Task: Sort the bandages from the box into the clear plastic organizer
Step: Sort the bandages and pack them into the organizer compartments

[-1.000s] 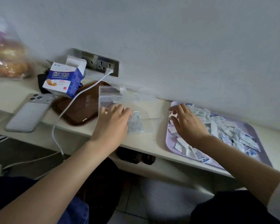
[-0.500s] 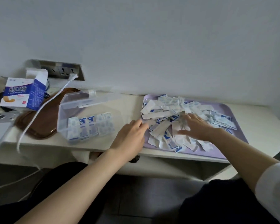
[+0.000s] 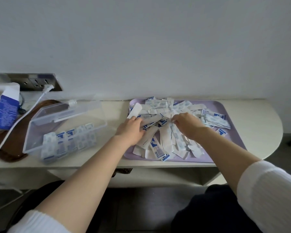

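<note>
Head view gives us a pale counter (image 3: pixel 262 118) against a white wall, with a lilac tray (image 3: pixel 235 111) on its right part, reaching from near the back edge almost to the front edge. Loose bandages (image 3: pixel 165 142) in white and blue wrappers lie heaped over most of the tray. Our left hand (image 3: pixel 130 131) is in the left side of the heap, its fingers (image 3: pixel 135 121) curled round a few of the wrappers. Our right hand (image 3: pixel 189 125) is over the middle of the heap, fingertips pinched on a bandage that hangs down from them. Just left of the tray, near the front edge, stands the clear plastic organizer (image 3: pixel 40 125), its lid (image 3: pixel 69 109) tipped back and open. A row of filed bandages (image 3: pixel 69 140) stands on edge along its front wall. Behind and left of it a brown tray (image 3: pixel 5 147) lies on the counter. At the left end, toward the back edge, is the opened blue-and-white box (image 3: pixel 5 111). A white cable (image 3: pixel 22 116) runs from a wall socket (image 3: pixel 35 81) across the brown tray and over the front edge.
</note>
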A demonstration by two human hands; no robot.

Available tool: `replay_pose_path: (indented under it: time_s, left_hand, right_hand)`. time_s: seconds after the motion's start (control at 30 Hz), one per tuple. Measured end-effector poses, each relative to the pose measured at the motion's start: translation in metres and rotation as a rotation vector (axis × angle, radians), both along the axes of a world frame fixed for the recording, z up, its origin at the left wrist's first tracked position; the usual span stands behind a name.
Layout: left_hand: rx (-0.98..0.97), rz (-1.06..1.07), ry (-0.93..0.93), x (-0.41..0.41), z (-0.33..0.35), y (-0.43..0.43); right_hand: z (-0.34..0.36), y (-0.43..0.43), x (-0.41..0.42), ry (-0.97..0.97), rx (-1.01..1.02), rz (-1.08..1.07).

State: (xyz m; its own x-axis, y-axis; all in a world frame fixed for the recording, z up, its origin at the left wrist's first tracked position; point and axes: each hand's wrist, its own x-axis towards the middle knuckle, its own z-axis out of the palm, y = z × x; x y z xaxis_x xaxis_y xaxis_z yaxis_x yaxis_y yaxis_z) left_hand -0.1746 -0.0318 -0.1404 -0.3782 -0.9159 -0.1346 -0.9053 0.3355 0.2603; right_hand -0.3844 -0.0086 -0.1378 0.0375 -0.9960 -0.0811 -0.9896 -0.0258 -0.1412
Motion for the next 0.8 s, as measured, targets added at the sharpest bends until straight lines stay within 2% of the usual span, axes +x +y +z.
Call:
replay_pose_path:
  time_s: [0.2,0.37,0.57,0.67,0.8]
  left_hand:
    - [-0.033,0.036,0.017,-0.015,-0.005,0.000]
    - [-0.093,0.026,-0.020,-0.018,-0.001,-0.001]
    - [-0.141,0.093,-0.049,-0.008,0.020,-0.008]
    - [-0.136,0.121,0.033,-0.004,0.027,-0.009]
    - [-0.068,0.175,0.242,-0.007,0.033,-0.006]
  right_hand:
    - [-0.001,0.005,0.020,-0.051,-0.042,0.123]
    - [0.004,0.013,0.030,-0.110,-0.114,0.105]
    - [0.039,0.022,0.029,-0.273,-0.389,0.007]
    - [0.048,0.023,0.030,-0.338,-0.441,-0.055]
    - [0.050,0.021,0.034,-0.599,-0.419,-0.133]
